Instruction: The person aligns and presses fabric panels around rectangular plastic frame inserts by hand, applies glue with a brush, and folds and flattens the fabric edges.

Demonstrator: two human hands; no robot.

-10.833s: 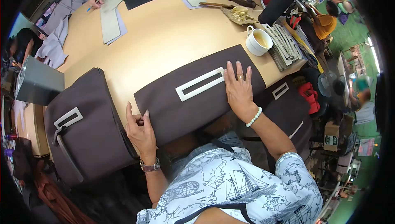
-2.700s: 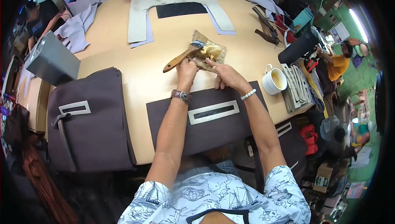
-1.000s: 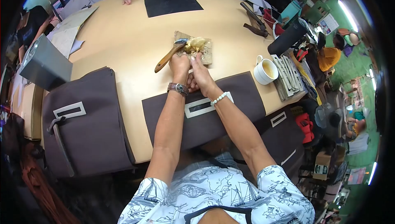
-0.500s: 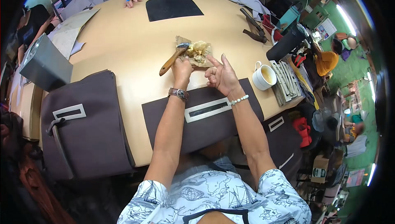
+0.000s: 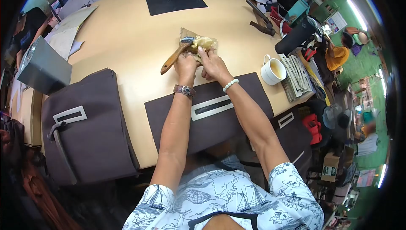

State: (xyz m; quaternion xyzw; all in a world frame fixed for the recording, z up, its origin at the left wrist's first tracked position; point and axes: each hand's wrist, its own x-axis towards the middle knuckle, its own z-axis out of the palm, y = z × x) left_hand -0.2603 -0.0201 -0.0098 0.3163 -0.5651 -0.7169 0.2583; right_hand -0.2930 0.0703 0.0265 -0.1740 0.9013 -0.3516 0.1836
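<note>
A wooden-handled paintbrush [image 5: 171,61] rests slantwise on a piece of brown cardboard [image 5: 186,32], its bristle end by a yellowish, sticky-looking lump [image 5: 206,42]. My left hand [image 5: 185,65] is closed at the cardboard's near left edge, under the brush handle. At the near right edge, my right hand [image 5: 215,66] has its thumb and fingers bent in against the cardboard and the lump; whatever lies between them is hidden. Below my hands is a dark fabric panel [image 5: 169,122] with a white-framed slot [image 5: 211,107], partly under my forearms.
A white mug [image 5: 273,70] of yellowish liquid stands right, beside stacked strips [image 5: 296,78]. A grey metal box [image 5: 44,67] and stacked dark panels [image 5: 84,145] with a metal tool on top [image 5: 63,149] are left. Far off lie a black sheet [image 5: 176,1] and a hammer [image 5: 262,28].
My right hand has moved left and in to the cardboard, its raised fingers now bent down. My left hand stays by the brush. The other person's hand at the far edge has left its place.
</note>
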